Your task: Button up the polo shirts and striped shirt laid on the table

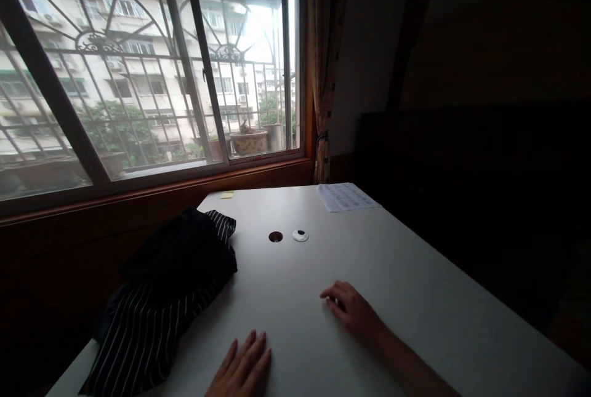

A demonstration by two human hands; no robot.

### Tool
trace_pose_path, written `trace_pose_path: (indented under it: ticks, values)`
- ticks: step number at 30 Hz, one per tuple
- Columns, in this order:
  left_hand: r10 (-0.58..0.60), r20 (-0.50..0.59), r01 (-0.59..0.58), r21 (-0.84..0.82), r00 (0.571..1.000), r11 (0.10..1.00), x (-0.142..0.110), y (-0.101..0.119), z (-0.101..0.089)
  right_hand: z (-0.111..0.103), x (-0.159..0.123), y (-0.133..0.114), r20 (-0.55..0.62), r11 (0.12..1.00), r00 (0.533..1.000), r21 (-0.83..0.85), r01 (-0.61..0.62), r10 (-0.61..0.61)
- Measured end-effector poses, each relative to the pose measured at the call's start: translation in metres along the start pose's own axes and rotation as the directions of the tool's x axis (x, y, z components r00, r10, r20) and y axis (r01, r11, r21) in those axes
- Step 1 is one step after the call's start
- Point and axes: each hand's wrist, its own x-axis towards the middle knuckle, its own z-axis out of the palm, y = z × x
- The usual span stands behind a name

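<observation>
My left hand [242, 367] lies flat on the white table [290, 323] at the bottom of the view, fingers stretched out and nothing held. Farther forward and to the right, my right hand [342, 303] rests on the tabletop with its fingers loosely bent. A small gap shows below its fingers, and I see nothing in it. Nearest to my left hand is a heap of dark clothes [180, 261], partly black and partly striped with white, which hangs over the table's left edge. Both hands are apart from the clothes.
Beyond my hands are a round hole [276, 237] in the tabletop and its white cover [300, 235] beside it. Printed sheets [347, 197] lie at the far right corner, a yellow sticky note [226, 196] at the far left. A barred window [138, 77] stands behind.
</observation>
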Motion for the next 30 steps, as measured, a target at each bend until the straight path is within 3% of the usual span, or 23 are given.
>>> trace_pose_path:
  ticks: [3,6,12,19,30]
  values:
    - [-0.042,0.14,0.05,-0.053,0.989,0.997,0.007,-0.027,-0.018,0.008,0.0,-0.01,-0.009,0.998,0.999,-0.055,0.039,-0.039]
    - [-0.098,0.209,0.128,-0.136,0.973,0.982,0.017,-0.046,-0.022,0.015,-0.002,-0.015,0.034,0.985,0.992,-0.118,0.127,-0.124]
    - [-0.088,0.292,0.177,-0.295,0.952,0.939,0.049,-0.073,0.003,0.023,0.007,-0.015,0.149,0.937,0.955,-0.205,0.283,-0.256]
    - [-0.118,0.324,0.231,-0.336,0.939,0.913,0.075,-0.079,0.028,0.028,0.02,-0.012,0.13,0.927,0.956,-0.241,0.289,-0.264]
    - [-0.13,0.276,0.239,-0.411,0.952,0.88,0.066,-0.077,0.023,0.031,0.021,-0.005,0.123,0.936,0.954,-0.198,0.292,-0.272]
